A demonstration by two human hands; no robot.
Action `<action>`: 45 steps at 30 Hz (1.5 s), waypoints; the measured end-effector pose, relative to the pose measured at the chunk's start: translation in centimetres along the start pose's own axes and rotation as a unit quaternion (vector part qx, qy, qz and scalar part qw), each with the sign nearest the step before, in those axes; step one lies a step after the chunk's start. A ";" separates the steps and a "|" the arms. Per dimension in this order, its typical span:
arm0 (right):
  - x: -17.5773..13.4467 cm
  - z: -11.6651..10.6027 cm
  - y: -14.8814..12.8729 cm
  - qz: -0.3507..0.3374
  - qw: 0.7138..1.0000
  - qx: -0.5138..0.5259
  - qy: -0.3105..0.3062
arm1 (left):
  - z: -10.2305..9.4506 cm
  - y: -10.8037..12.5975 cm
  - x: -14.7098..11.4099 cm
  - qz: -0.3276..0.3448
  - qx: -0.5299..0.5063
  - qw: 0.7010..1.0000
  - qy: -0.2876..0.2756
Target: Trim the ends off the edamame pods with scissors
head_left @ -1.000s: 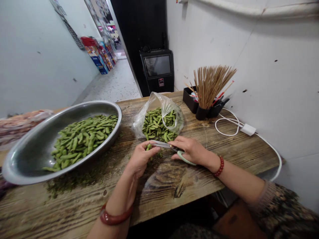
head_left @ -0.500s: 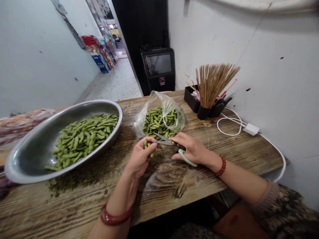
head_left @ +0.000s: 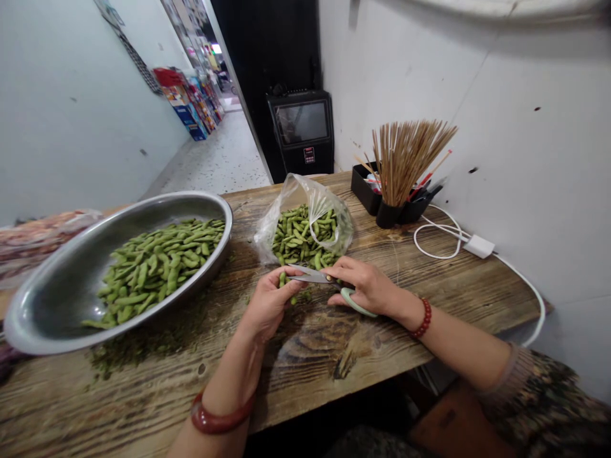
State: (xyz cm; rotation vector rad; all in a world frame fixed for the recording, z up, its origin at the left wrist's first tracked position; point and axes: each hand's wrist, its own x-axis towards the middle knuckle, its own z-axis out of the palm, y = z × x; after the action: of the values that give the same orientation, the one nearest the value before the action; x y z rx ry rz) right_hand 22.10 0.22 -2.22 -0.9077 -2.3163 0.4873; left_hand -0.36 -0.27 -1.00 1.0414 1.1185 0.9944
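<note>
In the head view, your left hand (head_left: 268, 302) pinches a green bean pod (head_left: 282, 280) between thumb and fingers, just on your side of the clear bag (head_left: 266, 234) of beans (head_left: 296, 234). Your right hand (head_left: 365, 286) is curled round the scissors (head_left: 312, 276), their blades pointing at your left fingers. A metal bowl (head_left: 52, 312) of pods (head_left: 167, 261) sits farther left on the wooden table (head_left: 305, 397).

Readable text: none from where I stand | small label (head_left: 309, 155), low on the front of the black machine (head_left: 301, 141) past the worktop (head_left: 329, 375)'s far edge: print too tiny | colourful boxes (head_left: 189, 105) on the floor near the doorway: lettering blurred
</note>
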 end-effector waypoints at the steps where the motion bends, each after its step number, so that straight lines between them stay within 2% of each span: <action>1: 0.0 0.0 0.0 -0.001 1.000 -0.005 0.000 | 0.0 0.0 0.0 -0.003 -0.007 1.000 -0.001; 11: -0.2 0.2 0.2 -0.021 0.999 -0.045 0.009 | -0.1 0.2 0.0 -0.027 -0.011 1.000 -0.006; 26: 0.5 0.4 -0.2 -0.022 1.000 -0.016 0.009 | 1.2 0.0 -0.1 -0.021 -0.024 1.000 -0.002; 38: 0.2 0.4 0.2 -0.021 1.000 -0.017 0.003 | 0.4 -0.3 -0.1 -0.017 -0.006 1.000 -0.018; 45: 0.3 0.4 1.2 -0.004 0.997 0.030 0.069 | 0.3 0.5 0.0 -0.025 -0.070 0.997 -0.029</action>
State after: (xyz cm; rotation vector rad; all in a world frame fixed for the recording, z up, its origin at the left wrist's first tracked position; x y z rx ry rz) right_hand 22.26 1.27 -3.02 -0.8745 -2.1693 0.4738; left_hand -0.11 -0.22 -0.49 0.9194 1.0092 0.9824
